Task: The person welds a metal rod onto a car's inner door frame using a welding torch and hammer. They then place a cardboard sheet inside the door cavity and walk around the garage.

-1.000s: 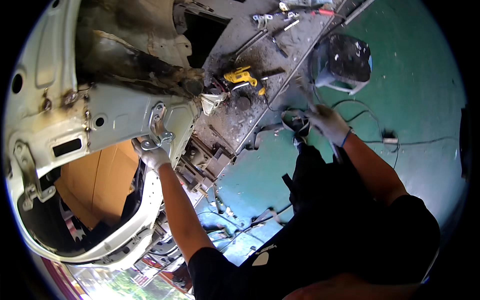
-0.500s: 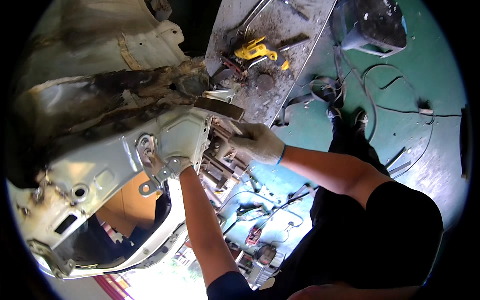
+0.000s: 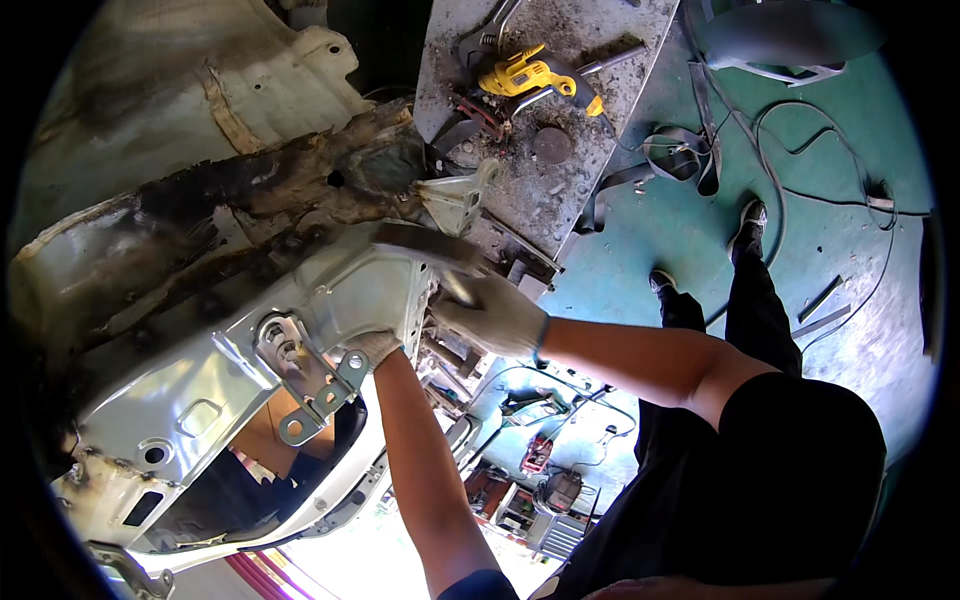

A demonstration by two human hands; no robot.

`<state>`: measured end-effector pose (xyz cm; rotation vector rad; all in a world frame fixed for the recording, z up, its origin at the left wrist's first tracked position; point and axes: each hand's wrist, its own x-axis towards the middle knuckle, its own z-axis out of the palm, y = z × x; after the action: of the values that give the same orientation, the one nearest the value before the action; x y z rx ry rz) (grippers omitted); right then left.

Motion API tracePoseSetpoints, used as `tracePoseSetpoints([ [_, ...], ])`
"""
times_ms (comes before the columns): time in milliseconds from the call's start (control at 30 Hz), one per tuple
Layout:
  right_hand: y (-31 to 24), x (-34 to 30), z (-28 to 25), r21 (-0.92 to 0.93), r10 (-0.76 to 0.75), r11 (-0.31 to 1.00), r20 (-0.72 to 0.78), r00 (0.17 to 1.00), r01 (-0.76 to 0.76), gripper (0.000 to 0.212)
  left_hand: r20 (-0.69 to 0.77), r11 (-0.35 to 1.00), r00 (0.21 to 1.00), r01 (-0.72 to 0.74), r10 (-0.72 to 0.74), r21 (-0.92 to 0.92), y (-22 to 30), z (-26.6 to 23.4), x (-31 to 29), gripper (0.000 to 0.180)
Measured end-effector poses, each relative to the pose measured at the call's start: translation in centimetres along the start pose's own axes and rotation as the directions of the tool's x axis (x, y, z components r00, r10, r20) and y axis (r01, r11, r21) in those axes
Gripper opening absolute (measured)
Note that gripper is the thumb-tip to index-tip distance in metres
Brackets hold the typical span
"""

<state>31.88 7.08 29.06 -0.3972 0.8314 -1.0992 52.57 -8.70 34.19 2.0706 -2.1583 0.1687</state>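
My right hand [image 3: 490, 312], in a pale work glove, is closed around one end of a dark flat bar [image 3: 425, 246]. The bar lies across the upper end of a silvery car body panel [image 3: 350, 285] and is smeared by motion. My left hand [image 3: 372, 347], also gloved, reaches in at the panel beside a metal bracket [image 3: 325, 398] with round holes. Its fingers are hidden by the panel and bracket. Above the panel runs a scorched, rusty beam [image 3: 290, 175] with torn edges.
A yellow power tool [image 3: 530, 78] and an adjustable wrench [image 3: 482, 42] lie on a dirty grey bench [image 3: 590, 130] ahead. Cables [image 3: 765, 190] and straps cross the green floor at right. A toolbox [image 3: 555, 535] stands below. Another person's shoes [image 3: 748, 222] show at right.
The view has shifted, so the bench and panel sit differently. My right hand has moved slightly with the bar, which is now blurred. My left hand stays at the panel.
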Motion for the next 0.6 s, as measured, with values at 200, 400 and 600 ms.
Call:
tracePoseSetpoints([
  [200, 1.5, -0.1, 1.3, 0.292, -0.218, 0.905, -0.303, 0.928, 0.308, 0.041, 0.009, 1.000, 1.000, -0.018, 0.018, 0.011, 0.2, -0.3, 0.2, 0.051],
  [400, 2.0, 0.5, 1.7, 0.207, -0.129, 0.962, -0.230, 0.965, 0.178, 0.039, 0.024, 0.999, 0.999, -0.033, 0.033, 0.019, 0.1, -0.5, 0.1, 0.051],
  [600, -1.0, 0.4, -1.1, 0.052, -0.062, 0.997, -0.024, 0.998, 0.063, 0.028, 0.028, 0.999, 0.999, -0.037, 0.036, 0.030, 0.4, -0.9, 0.0, 0.051],
])
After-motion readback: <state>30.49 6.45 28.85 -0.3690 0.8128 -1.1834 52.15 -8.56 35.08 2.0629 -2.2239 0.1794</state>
